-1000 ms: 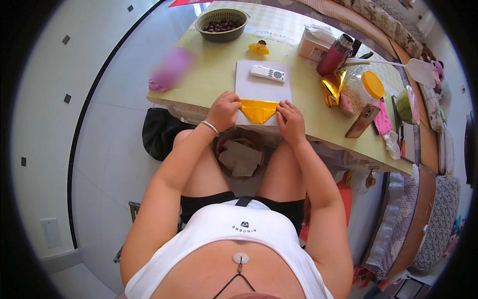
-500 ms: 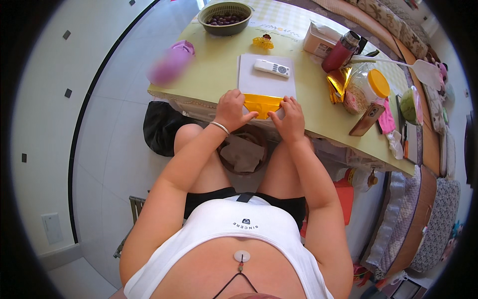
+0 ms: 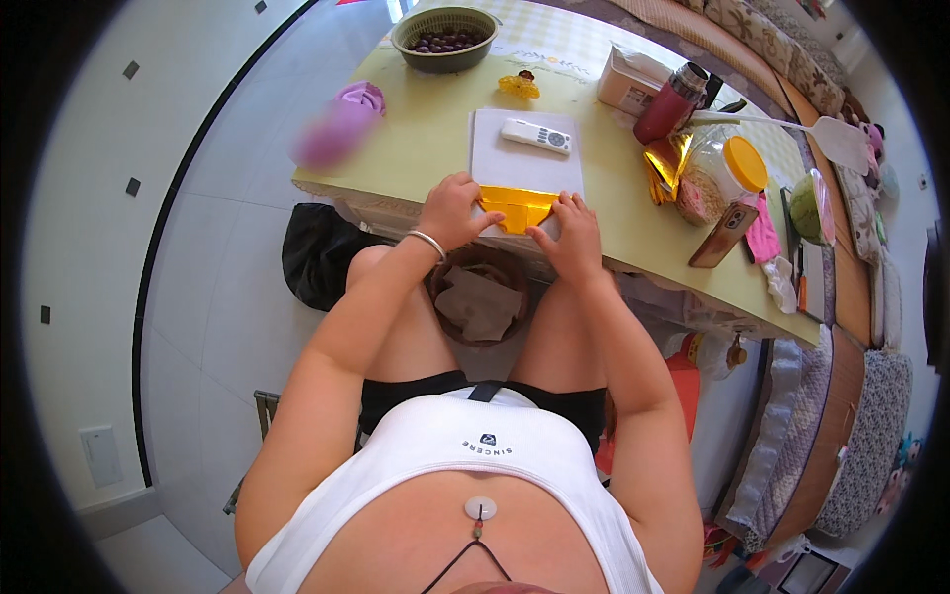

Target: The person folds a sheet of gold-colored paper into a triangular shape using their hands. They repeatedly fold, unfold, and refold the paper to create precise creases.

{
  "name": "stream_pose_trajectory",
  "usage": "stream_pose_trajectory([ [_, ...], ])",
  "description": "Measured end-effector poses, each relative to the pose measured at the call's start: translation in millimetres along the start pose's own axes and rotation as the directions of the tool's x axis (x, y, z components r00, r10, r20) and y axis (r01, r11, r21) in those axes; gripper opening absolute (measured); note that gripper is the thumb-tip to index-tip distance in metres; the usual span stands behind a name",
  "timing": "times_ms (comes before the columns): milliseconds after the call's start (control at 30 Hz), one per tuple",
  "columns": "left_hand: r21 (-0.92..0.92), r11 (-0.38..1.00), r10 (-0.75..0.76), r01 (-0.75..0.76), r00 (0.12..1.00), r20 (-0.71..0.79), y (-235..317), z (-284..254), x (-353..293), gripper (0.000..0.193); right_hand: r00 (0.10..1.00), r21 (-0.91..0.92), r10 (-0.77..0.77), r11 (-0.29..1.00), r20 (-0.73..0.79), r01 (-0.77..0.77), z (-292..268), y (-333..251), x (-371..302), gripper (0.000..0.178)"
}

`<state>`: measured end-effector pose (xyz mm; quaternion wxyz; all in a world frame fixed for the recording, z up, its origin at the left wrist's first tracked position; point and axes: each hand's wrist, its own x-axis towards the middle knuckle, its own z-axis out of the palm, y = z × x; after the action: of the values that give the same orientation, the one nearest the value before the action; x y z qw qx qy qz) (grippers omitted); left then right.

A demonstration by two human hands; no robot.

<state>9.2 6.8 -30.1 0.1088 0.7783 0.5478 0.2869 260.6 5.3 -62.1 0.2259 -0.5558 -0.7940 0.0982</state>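
Observation:
At the table's near edge lies a shiny gold foil sheet (image 3: pixel 519 206), folded, with its side corners turned in toward a flap at the near side. My left hand (image 3: pixel 454 212) grips its left end, thumb on the near folded part. My right hand (image 3: pixel 572 237) holds the other end between thumb and fingers. Underneath is a pale rectangular pad or paper stack (image 3: pixel 490 163), partly covered by the foil. A white remote control (image 3: pixel 536 137) rests on the pad beyond the foil.
A basin of dark round fruit (image 3: pixel 445 42), a yellow hair claw (image 3: pixel 520 85) and a purple cloth item (image 3: pixel 361 99) are on the table (image 3: pixel 421 134). To the right stand a red thermos (image 3: pixel 669 105), more gold foil (image 3: pixel 667 166), a yellow-lidded jar (image 3: pixel 708 183) and a phone (image 3: pixel 724 235).
The foil's near flap looks narrower and more folded at its left side. My left hand has shifted slightly left and my left thumb has moved; the right hand has barely moved.

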Motion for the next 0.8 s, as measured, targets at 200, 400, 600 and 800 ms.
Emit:
stream_pose_trajectory([
  [200,-0.046,0.996,0.074,-0.078,0.993,-0.088,4,0,-5,0.021,0.997,-0.053,-0.054,0.997,-0.057,0.051,2,-4,-11,0.076],
  [400,-0.241,0.967,0.044,-0.081,0.986,-0.158,-40,5,-6,0.018,0.987,-0.033,-0.130,0.991,-0.092,0.127,-5,-1,-15,0.063],
  [600,-0.089,0.995,0.027,-0.039,0.990,-0.137,-34,5,1,0.019,0.975,0.100,-0.092,0.988,-0.202,0.114,7,12,-13,0.030],
  [800,0.002,0.979,-0.204,0.205,0.974,0.099,-22,-8,10,0.020,0.958,0.128,-0.070,0.986,-0.278,0.109,11,14,-12,0.027],
])
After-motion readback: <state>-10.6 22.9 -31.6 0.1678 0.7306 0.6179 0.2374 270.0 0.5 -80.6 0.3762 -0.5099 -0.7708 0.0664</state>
